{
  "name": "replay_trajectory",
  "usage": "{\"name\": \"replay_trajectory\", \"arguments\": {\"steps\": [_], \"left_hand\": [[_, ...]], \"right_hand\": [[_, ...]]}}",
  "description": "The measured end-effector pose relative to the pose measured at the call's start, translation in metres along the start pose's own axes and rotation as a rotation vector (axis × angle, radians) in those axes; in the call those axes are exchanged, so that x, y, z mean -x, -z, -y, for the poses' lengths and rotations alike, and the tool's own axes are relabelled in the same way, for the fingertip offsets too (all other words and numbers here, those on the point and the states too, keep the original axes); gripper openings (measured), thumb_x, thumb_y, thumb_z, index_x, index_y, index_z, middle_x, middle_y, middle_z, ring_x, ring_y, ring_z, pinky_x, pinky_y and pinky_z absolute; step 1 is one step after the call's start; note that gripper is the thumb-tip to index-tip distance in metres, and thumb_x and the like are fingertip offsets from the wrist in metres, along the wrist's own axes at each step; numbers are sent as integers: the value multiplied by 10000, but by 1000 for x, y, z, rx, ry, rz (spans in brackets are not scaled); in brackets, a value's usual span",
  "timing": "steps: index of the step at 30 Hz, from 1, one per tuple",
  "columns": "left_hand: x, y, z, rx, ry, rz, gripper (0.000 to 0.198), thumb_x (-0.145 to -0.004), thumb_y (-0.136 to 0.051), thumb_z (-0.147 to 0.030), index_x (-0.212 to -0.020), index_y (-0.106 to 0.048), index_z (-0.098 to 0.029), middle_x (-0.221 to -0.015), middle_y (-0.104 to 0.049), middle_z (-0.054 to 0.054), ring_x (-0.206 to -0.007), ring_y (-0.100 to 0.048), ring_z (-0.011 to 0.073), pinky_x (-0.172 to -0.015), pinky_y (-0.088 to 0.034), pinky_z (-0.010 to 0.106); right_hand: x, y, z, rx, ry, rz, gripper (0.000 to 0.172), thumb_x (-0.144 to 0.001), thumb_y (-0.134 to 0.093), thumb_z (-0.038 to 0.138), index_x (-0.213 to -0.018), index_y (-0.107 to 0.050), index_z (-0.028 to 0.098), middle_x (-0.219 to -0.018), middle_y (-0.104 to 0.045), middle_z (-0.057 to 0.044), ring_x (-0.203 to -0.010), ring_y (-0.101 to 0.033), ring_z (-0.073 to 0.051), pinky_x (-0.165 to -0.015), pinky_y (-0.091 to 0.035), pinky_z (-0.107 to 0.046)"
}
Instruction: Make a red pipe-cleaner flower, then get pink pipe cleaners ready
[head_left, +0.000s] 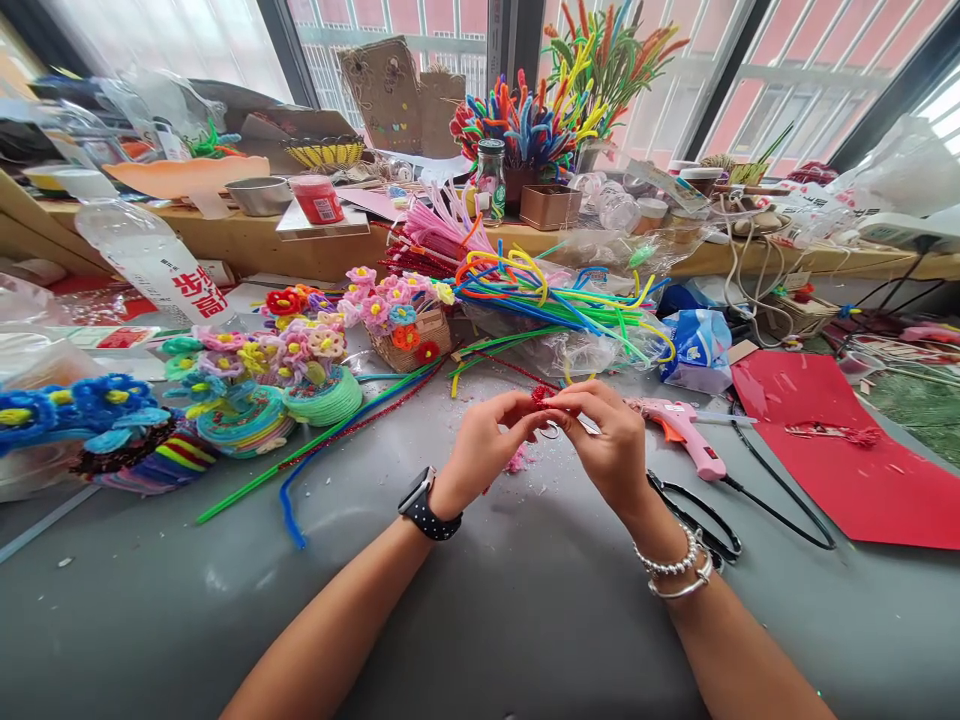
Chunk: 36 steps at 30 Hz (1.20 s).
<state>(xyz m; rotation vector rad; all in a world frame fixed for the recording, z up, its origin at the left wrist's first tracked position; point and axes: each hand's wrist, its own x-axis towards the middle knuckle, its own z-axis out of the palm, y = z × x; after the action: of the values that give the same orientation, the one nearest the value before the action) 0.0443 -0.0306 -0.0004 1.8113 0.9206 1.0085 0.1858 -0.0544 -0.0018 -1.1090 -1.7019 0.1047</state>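
My left hand (484, 445) and my right hand (604, 440) meet above the grey table (480, 620), fingers pinched together on a small red glittery pipe-cleaner piece (541, 394). A black watch sits on my left wrist and silver bracelets on my right. Bits of pink fluff (517, 462) lie on the table just under my hands. A pink glue gun (686, 430) rests close to the right of my right hand, and black scissors (694, 515) lie beside my right wrist.
Loose coloured pipe cleaners (555, 295) pile up behind my hands. Pipe-cleaner flower baskets (322, 375) and blue flowers (82, 405) crowd the left. A red paper sheet (840, 450) lies right. A water bottle (150, 260) lies at the left; the wooden shelf (247, 240) holds clutter.
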Motion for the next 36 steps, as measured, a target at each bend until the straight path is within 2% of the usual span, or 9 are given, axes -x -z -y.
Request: {"name": "replay_trajectory", "arguments": {"steps": [8, 14, 16, 20, 23, 28, 32, 34, 36], "left_hand": [[2, -1, -1, -161, -124, -14, 196, -778, -475, -251, -677, -612, -155, -660, -656, 12, -610, -582, 109, -605, -423, 199], [-1, 6, 1, -133, -89, -27, 159, -748, -513, -245, -730, -629, -137, -672, -651, 17, -624, -571, 114, -605, -418, 197], [-3, 12, 1, -59, -27, 65, 187, -749, -507, -270, -735, -628, -128, -681, -643, 23, -637, -565, 119, -591, -417, 197], [-5, 20, -1, 148, 117, 338, 231, -765, -471, -295, -730, -606, -111, -671, -630, 40, -587, -555, 110, -557, -429, 204], [-4, 19, -3, 135, 141, 409, 266, -775, -451, -319, -702, -593, -106, -643, -616, 45, -547, -540, 102, -529, -428, 204], [0, 8, -2, -131, 51, 248, 336, -796, -411, -352, -628, -590, -124, -568, -598, 25, -508, -535, 96, -512, -407, 191], [0, 4, 1, -287, -51, 69, 237, -799, -425, -259, -688, -600, -145, -637, -631, 15, -582, -554, 100, -574, -393, 191], [-2, 7, 2, -231, -49, 62, 208, -799, -426, -244, -732, -597, -144, -652, -632, 14, -597, -550, 98, -585, -394, 189], [-4, 12, 0, -92, -8, 150, 227, -809, -409, -261, -746, -587, -135, -650, -622, 18, -585, -539, 95, -573, -402, 188]], "right_hand": [[-1, 7, -1, -68, -7, 66, 69, -742, -567, 239, -760, -631, 223, -724, -587, -18, -688, -549, -141, -626, -449, -275], [-3, 7, -1, -58, 45, 106, 133, -704, -611, 248, -834, -623, 222, -792, -587, -31, -770, -544, -156, -677, -453, -288], [-4, 9, -1, -49, 88, 148, 170, -694, -621, 249, -861, -616, 220, -799, -589, -34, -774, -543, -157, -675, -454, -288], [-7, 13, -1, -47, 135, 198, 114, -722, -592, 219, -834, -616, 214, -755, -586, -28, -706, -543, -137, -625, -453, -265], [-6, 13, -1, -46, 127, 202, 56, -728, -586, 208, -775, -613, 195, -720, -580, -29, -689, -539, -135, -610, -447, -258], [-3, 6, -2, 13, 84, 155, 50, -746, -560, 200, -711, -593, 186, -683, -586, -29, -686, -535, -147, -630, -445, -280], [-3, 4, 0, 56, 55, 92, 66, -746, -562, 230, -764, -612, 190, -716, -589, -36, -691, -536, -149, -630, -446, -284], [-4, 6, 2, 49, 48, 90, 111, -728, -584, 249, -818, -615, 193, -772, -585, -43, -707, -537, -150, -629, -449, -283], [-7, 10, 2, 36, 37, 93, 181, -705, -608, 270, -872, -607, 202, -828, -573, -47, -727, -534, -154, -624, -453, -284]]}}
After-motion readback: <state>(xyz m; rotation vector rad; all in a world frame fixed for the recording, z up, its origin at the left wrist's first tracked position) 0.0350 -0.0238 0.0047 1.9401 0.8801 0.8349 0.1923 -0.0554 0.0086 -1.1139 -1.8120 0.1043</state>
